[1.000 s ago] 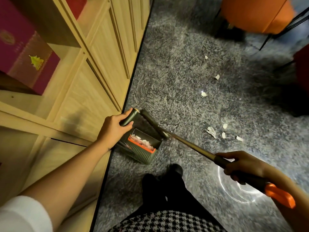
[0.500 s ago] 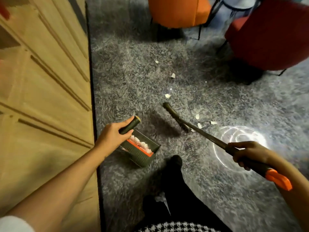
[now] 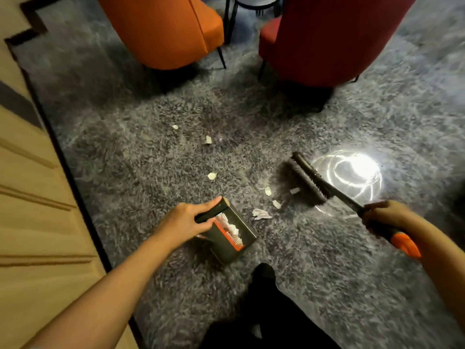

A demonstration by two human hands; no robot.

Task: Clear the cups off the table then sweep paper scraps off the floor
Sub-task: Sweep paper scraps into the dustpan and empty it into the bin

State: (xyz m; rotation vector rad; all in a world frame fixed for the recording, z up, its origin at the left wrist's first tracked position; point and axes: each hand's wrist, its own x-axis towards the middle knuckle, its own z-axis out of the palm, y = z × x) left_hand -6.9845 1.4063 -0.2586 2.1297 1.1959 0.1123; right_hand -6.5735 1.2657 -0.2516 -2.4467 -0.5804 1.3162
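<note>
Grey shag carpet (image 3: 125, 152) — left hand (image 3: 186, 220) grips dark green dustpan (image 3: 234, 238), right hand (image 3: 382, 215) grips long-handled brush (image 3: 307, 182); short, firm strokes should drive white paper scraps (image 3: 261, 214) panward.

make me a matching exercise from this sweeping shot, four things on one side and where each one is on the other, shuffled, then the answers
Things:
1 dustpan
2 broom
3 orange chair
4 crumpled paper scrap

Places:
a on the carpet between dustpan and broom
b gripped by the right hand
c far side of the carpet, left of the red chair
d gripped by the left hand

Pairs: 1-d, 2-b, 3-c, 4-a
</note>
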